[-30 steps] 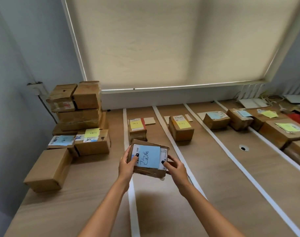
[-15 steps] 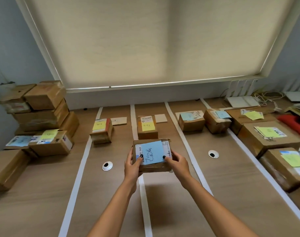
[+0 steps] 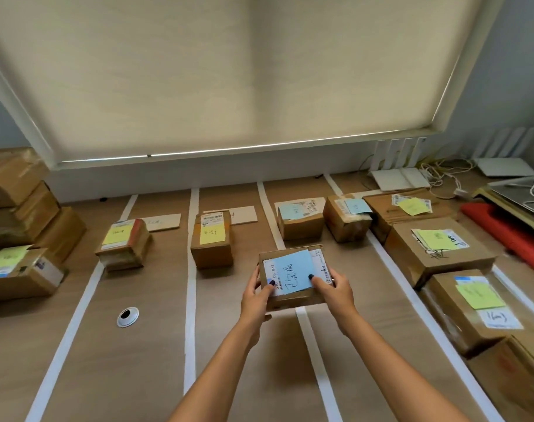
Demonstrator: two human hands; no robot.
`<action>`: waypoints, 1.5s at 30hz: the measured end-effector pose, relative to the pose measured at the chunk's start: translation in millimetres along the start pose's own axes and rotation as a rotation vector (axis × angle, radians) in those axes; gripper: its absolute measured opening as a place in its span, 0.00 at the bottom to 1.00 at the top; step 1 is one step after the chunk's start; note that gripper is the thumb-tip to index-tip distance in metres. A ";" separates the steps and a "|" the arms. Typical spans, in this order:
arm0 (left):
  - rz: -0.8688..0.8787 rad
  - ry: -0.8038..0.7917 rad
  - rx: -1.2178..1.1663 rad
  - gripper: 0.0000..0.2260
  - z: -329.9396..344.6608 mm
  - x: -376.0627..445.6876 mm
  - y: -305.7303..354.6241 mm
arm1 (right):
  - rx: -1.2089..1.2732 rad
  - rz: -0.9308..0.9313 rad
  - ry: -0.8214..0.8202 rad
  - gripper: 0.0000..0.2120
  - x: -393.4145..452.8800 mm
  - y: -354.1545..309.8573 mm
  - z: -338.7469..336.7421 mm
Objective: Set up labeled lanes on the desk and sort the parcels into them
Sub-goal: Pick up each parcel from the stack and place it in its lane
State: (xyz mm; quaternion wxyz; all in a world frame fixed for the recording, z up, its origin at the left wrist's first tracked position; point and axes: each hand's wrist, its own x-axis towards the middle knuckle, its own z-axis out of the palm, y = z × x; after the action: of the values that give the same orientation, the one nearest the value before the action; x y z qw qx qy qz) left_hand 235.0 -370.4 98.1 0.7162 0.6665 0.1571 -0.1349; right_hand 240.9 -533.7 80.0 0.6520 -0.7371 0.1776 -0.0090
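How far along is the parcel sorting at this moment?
Done: tape lines mark lanes on the desk, and noted parcels already sit in them, such as a yellow-note box. In hand: both hands, left and right, hold a blue-note box. Left: the stack at far left looks unsorted.

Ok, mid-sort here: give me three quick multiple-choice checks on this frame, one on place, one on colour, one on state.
1. Where is the held parcel?
A. Over a tape line
B. On the left stack
C. On the red mat

2. What colour is its sticky note?
A. Yellow
B. Blue
C. Pink

3. How is it held?
A. Left hand only
B. Lying untouched
C. Both hands grip it

Key: 1 A, the white line runs under it. 2 B, the note is light blue. 3 C, left hand and right hand clasp its sides.
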 end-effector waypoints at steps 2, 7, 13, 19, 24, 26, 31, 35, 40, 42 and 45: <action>-0.028 -0.023 0.034 0.25 23.3 14.3 -0.7 | 0.024 0.018 0.010 0.25 24.1 3.4 -22.3; -0.009 -0.025 0.030 0.25 72.6 55.7 -5.0 | 0.067 0.017 0.019 0.22 76.0 14.1 -60.0; 0.008 0.002 0.112 0.23 111.8 109.9 -12.1 | 0.076 0.056 0.013 0.22 131.2 39.1 -71.0; 0.041 0.053 0.133 0.26 127.6 147.4 -16.5 | 0.113 0.091 -0.007 0.21 180.4 55.5 -67.1; 0.054 0.130 0.153 0.23 130.0 175.7 -29.0 | 0.123 0.116 -0.042 0.22 208.0 67.9 -55.7; 0.060 0.168 0.158 0.23 129.5 183.9 -31.9 | 0.118 0.104 -0.051 0.22 215.8 67.7 -52.6; 0.069 0.235 0.201 0.24 127.6 192.5 -33.8 | 0.112 0.080 -0.064 0.23 219.4 64.1 -48.3; 0.094 0.222 0.207 0.24 123.6 186.7 -31.5 | 0.123 0.096 0.000 0.28 218.2 57.7 -51.5; 0.121 0.215 0.228 0.27 105.7 158.1 -26.1 | -0.007 -0.029 0.073 0.28 182.0 50.8 -60.4; 0.110 0.211 0.250 0.27 96.1 143.0 -24.1 | -0.032 -0.038 0.041 0.28 160.2 49.6 -59.4; 0.098 0.201 0.286 0.27 82.4 117.5 -18.5 | -0.054 -0.015 -0.019 0.29 129.2 44.3 -53.0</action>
State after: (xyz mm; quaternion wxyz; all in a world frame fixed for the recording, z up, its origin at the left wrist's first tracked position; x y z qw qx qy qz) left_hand 338.7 -452.0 38.8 0.6003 0.7786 0.1747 -0.0535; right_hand 337.8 -623.6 17.0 0.6336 -0.7556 0.1660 -0.0020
